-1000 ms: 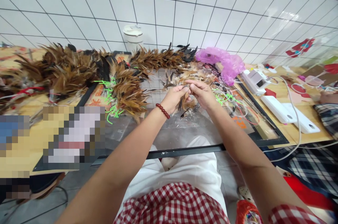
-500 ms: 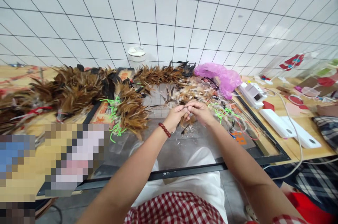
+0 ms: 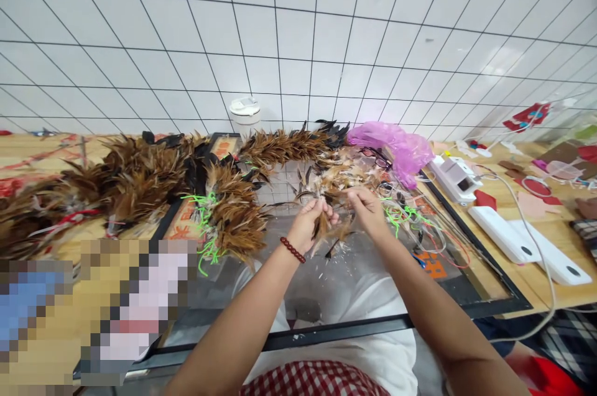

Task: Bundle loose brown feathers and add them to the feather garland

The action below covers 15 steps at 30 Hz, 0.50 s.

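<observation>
My left hand (image 3: 313,222), with a red bead bracelet on its wrist, is closed around a small bunch of brown feathers (image 3: 321,226) whose tips hang below the fingers. To its right, my right hand (image 3: 368,208) is pinched at the edge of a loose pile of pale and brown feathers (image 3: 347,171); what lies between its fingertips is too small to make out. Feather scraps and white bits lie on the clear tabletop under both hands. Left of them rests a thick brown feather bundle (image 3: 237,206) beside bright green ties (image 3: 208,228).
A long feather garland (image 3: 284,146) lies at the back, near a white lidded cup (image 3: 245,115) and a pink plastic bag (image 3: 396,147). More feather bundles (image 3: 135,178) fill the left. White power strips (image 3: 527,244) with a cable lie right of the black frame (image 3: 504,304).
My hands were together at the fingertips and have come apart. The right hand has moved right, while the left stays with the feathers. The view has tilted slightly upward.
</observation>
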### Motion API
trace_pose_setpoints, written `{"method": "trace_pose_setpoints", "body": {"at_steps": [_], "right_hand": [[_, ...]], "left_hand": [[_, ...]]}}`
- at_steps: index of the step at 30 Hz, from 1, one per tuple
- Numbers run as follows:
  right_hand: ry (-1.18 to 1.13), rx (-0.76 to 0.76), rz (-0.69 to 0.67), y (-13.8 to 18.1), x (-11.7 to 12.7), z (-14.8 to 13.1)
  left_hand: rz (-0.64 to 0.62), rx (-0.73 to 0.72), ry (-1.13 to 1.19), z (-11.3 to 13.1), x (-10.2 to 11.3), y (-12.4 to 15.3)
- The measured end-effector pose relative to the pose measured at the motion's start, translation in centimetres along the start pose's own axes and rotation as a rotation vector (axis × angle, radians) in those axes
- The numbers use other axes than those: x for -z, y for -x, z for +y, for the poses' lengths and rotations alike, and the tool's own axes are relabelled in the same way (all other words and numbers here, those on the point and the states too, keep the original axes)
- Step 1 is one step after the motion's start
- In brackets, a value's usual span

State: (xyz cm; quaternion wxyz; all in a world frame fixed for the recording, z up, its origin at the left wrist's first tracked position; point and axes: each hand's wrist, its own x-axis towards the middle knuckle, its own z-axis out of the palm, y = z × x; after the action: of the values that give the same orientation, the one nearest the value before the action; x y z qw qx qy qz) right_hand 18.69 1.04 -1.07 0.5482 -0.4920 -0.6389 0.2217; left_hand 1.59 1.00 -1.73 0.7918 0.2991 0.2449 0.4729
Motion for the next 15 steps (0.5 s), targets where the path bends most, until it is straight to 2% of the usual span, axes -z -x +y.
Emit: {"method": "trace_pose_setpoints", "body": {"at_steps": [3,5,10,15], "right_hand": [[0.212,0.103,0.124,-0.8,1.7,1.5],[0.384,0.128,0.123,-1.1,2.6,2.6],[0.843,0.179,-0.071,-0.8,3.3,3.6],[1.016,0.214,-0.210,-0.5,2.6,3.1]], "left_hand": [[0.056,-0.020,0.186,1.2,0.5,-0.2],[0.111,-0.013,0.305,1.8,0.9,-0.4],[0.186,0.009,0.411,1.8,1.3,-0.8],[0.162,0.010,0.374,1.4,1.4,-1.0]]}}
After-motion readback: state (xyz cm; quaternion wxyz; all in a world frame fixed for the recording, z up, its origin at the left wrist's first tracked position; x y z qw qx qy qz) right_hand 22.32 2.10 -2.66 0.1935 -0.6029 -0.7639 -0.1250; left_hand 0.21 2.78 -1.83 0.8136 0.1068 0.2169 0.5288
